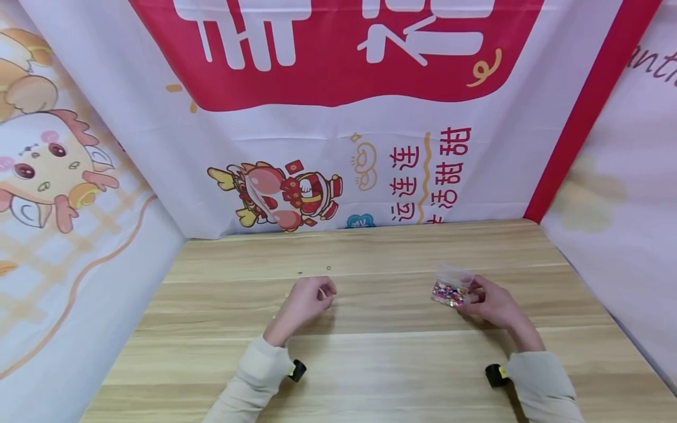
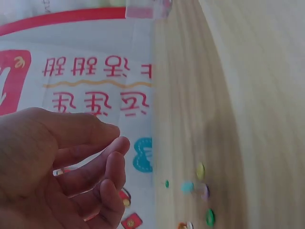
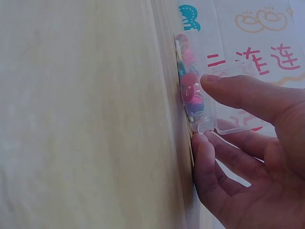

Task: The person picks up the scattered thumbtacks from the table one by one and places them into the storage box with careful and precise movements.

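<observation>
My right hand grips a small clear plastic box at its side, over the table's right half. Its clear lid is flipped up. Inside lie colourful shiny bits, pink, teal and purple among them. In the right wrist view the thumb rests at the lid side and the fingers are at the lower end. My left hand hovers over the left-centre of the table, fingers loosely curled; thumb and index tips come together, with no thing showing between them. Beside it lie a yellow piece and a green piece.
On the wood-grain table, more small pieces lie about the left hand, including a ring-like one and a teal one. A printed white and red cloth hangs behind, with printed cloths at both sides.
</observation>
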Demonstrator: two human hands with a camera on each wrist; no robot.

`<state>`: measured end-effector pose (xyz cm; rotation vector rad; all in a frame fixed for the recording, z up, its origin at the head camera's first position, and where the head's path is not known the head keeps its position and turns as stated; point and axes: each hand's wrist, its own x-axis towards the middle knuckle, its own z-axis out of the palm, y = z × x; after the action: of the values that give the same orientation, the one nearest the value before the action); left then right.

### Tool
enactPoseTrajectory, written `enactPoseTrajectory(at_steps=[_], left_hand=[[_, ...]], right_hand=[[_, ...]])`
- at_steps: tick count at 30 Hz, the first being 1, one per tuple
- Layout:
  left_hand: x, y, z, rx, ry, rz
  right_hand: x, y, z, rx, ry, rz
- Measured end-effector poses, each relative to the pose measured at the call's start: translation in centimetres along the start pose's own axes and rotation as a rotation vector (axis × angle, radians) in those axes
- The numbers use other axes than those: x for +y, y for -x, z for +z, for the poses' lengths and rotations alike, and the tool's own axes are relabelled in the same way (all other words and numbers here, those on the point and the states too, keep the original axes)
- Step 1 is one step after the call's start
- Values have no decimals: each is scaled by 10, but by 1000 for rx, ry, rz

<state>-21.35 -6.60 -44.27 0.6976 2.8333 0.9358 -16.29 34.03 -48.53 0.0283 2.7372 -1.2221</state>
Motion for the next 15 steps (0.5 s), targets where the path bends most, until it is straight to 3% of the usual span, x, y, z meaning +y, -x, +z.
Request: enactPoseTrajectory(at_steps=[6, 15], left_hand=[[-20, 13, -1, 9, -54, 5], [-30, 20, 6, 17, -155, -21]], right_hand=[[0, 2, -3, 3, 22, 0], [-2, 1, -2, -10, 12, 9]])
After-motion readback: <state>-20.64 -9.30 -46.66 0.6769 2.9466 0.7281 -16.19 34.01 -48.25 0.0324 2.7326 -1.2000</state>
